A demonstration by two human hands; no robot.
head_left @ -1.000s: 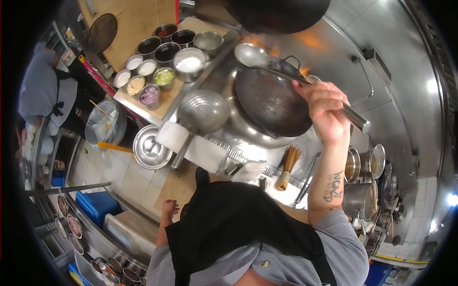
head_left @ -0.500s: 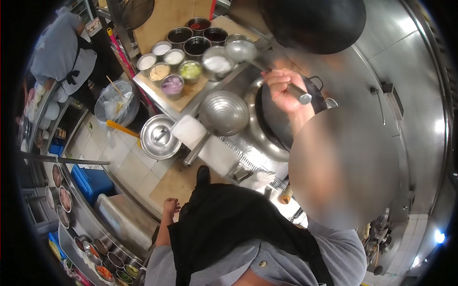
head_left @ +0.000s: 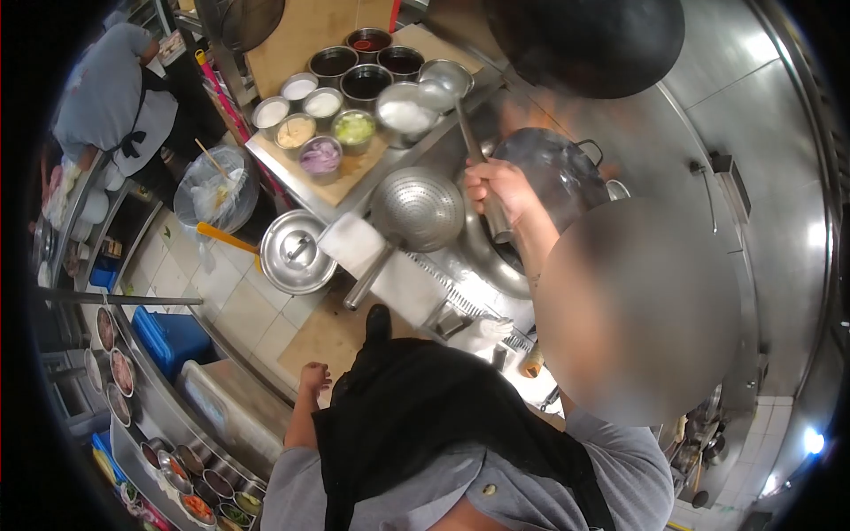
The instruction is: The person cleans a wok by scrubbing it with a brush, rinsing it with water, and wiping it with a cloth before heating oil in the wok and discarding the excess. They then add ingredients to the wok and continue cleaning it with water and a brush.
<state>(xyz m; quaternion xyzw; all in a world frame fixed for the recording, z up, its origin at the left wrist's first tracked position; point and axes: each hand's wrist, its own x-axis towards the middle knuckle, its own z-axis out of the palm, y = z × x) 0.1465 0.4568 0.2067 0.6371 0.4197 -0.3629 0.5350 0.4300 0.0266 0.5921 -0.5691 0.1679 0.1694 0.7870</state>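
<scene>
My right hand is wrapped round the handle of a metal ladle. The ladle's bowl hangs over the rim of a steel container of white seasoning. Just right of this hand is a dark wok, with orange flame showing behind it; my forearm hides part of the burner ring. Low beside my body, my left hand hangs with loosely curled fingers a little apart and nothing seen in them. A blurred patch covers part of my right arm.
A perforated strainer rests left of the burner. Several seasoning pots stand on the board. Below are a lidded steel pot and a lined waste bin. A large black wok is at the back. Another person works far left.
My right hand has moved left and down, turning the ladle handle more upright. The wok has shifted up and right, off part of the ring, and flame now shows behind it.
</scene>
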